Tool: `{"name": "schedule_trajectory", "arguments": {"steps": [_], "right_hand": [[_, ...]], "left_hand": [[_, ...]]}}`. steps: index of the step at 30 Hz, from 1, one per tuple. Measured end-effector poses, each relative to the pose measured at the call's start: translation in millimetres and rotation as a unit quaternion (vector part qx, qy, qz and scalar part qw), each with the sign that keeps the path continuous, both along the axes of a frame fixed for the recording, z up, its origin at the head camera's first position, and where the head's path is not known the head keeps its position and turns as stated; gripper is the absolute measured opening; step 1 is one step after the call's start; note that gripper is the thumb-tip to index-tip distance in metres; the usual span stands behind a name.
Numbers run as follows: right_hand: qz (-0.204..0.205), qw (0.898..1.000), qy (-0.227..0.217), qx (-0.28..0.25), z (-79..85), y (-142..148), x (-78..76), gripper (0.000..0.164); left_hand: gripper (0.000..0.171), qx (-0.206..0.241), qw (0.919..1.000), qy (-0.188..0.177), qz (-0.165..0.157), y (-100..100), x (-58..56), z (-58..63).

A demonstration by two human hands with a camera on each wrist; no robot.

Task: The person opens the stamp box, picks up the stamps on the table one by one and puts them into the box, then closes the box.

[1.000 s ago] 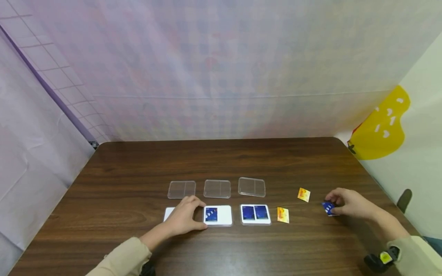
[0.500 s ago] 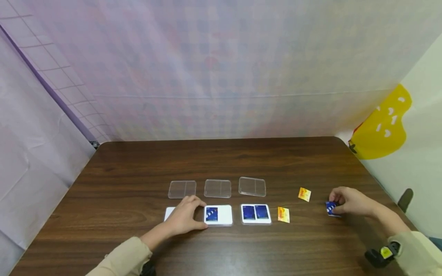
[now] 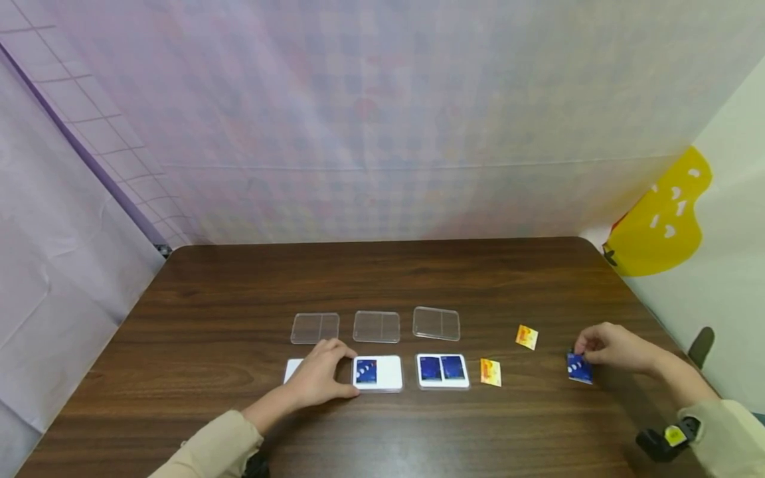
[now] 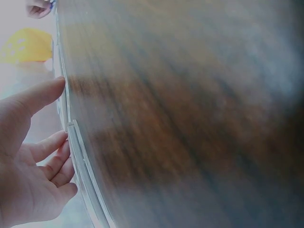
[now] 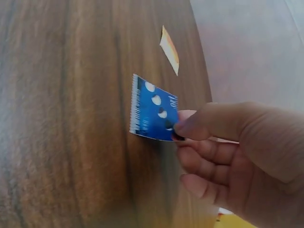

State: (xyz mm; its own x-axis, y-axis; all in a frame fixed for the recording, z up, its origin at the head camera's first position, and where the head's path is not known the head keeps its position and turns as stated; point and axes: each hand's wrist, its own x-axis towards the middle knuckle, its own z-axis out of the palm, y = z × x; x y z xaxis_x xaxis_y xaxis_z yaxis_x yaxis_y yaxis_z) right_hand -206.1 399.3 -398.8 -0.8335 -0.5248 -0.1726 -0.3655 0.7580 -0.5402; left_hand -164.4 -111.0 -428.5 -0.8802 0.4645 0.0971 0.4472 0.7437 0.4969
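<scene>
My left hand (image 3: 317, 380) spans the left end of the middle flat clear case (image 3: 390, 373), its thumb and forefinger at two corners. Inside that case a blue stamp (image 3: 366, 371) with pale moon shapes lies on the left half of a white insert. Out at the right, my right hand (image 3: 620, 348) pinches a similar blue stamp (image 5: 154, 109) by one edge between thumb and fingers; its opposite edge is toothed. Two dark blue stamps (image 3: 442, 368) lie side by side in the right-hand case. A third case (image 3: 293, 369) is mostly hidden behind my left hand.
Three clear plastic lids (image 3: 315, 328) lie in a row behind the cases. One orange-yellow stamp (image 3: 491, 372) lies right of the cases, another orange-yellow stamp (image 3: 526, 337) farther back. The brown wooden table (image 3: 382, 279) ends at a curtain (image 3: 382, 199).
My right hand has shifted slightly right, and the blue stamp in its fingers has turned and now shows more of its face below the fingertips. My left hand stays where it was.
</scene>
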Motion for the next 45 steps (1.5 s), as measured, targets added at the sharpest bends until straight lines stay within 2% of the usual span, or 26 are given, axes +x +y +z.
{"name": "schedule_trajectory", "arguments": {"steps": [6, 10, 20, 26, 36, 39, 45], "right_hand": [[0.026, 0.993, -0.097, -0.055, 6.9, -1.9, -2.1, 0.005], [0.042, 0.989, -0.117, -0.084, 9.6, -4.0, -2.5, 0.006], [0.062, 0.990, -0.084, -0.094, 18.8, -18.0, -3.7, 0.007], [0.060, 0.994, -0.035, -0.080, 27.8, -40.4, -4.6, 0.007], [0.071, 0.993, 0.001, -0.090, 40.2, -81.2, -16.1, 0.005], [0.071, 0.994, 0.002, -0.088, 43.6, -92.6, -19.9, 0.005], [0.064, 0.993, -0.028, -0.090, 47.0, -117.8, -25.7, 0.006]], "left_hand": [[0.056, 0.000, 1.0000, -0.001, 0.001, -0.3, -0.2, -1.3], [0.056, 0.001, 1.0000, 0.001, 0.000, -0.3, 0.1, -1.5], [0.056, 0.003, 1.0000, 0.001, -0.004, 0.3, -0.6, -0.2], [0.055, 0.006, 1.0000, -0.004, -0.003, 0.2, -0.1, 0.2], [0.056, 0.004, 1.0000, -0.005, -0.004, -0.2, -0.3, -0.1], [0.055, 0.003, 1.0000, -0.003, -0.004, 0.0, 0.0, -0.4], [0.055, 0.004, 1.0000, 0.001, -0.004, -0.3, 0.7, -0.6]]}}
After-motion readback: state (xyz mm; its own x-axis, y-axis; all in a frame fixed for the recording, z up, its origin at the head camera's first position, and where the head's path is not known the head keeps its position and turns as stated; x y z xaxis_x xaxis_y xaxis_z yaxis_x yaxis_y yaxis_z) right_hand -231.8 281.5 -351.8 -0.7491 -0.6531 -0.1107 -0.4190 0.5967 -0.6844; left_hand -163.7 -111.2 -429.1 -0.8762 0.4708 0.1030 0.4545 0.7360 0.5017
